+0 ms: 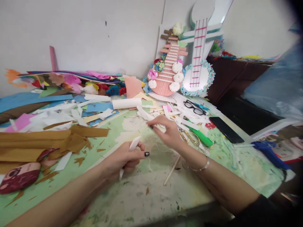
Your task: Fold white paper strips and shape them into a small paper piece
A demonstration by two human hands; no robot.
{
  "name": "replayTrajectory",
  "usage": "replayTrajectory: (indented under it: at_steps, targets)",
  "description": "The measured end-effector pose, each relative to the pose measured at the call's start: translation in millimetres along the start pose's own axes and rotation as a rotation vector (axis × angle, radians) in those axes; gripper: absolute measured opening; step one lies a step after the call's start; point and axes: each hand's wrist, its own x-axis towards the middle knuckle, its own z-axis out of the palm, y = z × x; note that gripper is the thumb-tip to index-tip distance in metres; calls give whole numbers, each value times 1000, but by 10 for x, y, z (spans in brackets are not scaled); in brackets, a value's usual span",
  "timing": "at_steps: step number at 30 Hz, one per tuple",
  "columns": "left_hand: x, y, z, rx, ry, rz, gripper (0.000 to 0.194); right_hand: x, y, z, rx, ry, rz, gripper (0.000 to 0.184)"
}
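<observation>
Over the near middle of the table, my left hand [126, 159] is curled round a white paper strip [134, 143]. One end of the strip sticks up above the fingers and the other shows below them. My right hand [168, 132] is raised a little farther off, thumb and fingertips brought together in a pinch. Whatever may be between those fingertips is too small to make out. Just behind them lies a loose white paper piece [144, 113]. A thin wooden stick [172, 170] rests on the table below my right wrist, and gold-handled scissors [193, 138] lie beside that wrist.
Brown crepe paper [30, 140] and a dark red patterned object [20, 178] lie at left. On the right are a green-handled tool [202, 137], a black phone [226, 129], glasses [195, 107] and a blue glue gun [270, 154]. Two paper instruments [168, 67] stand against the wall.
</observation>
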Motion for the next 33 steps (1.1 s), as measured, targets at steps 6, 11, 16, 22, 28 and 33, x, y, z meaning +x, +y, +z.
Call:
replayTrajectory:
  at_steps: [6, 11, 16, 22, 28, 33]
  targets:
    - [12, -11, -30, -219, 43, 45, 50, 94, 686, -231, -453, -25, 617, 19]
    - [3, -3, 13, -252, 59, 48, 53, 112, 773, -135, -500, -114, 692, 16]
    - [1, 46, -78, -288, 121, 97, 47, 160, 734, -103, -446, -150, 795, 9]
    - [4, 121, -184, -325, 222, 164, 48, 188, 756, -98, -290, -91, 858, 5]
    - [9, 133, -216, -358, 265, 197, 46, 251, 663, -383, 39, 104, 826, 7]
    - [36, 137, -207, -344, 279, 270, 34, 216, 309, -419, 591, 122, 778, 17]
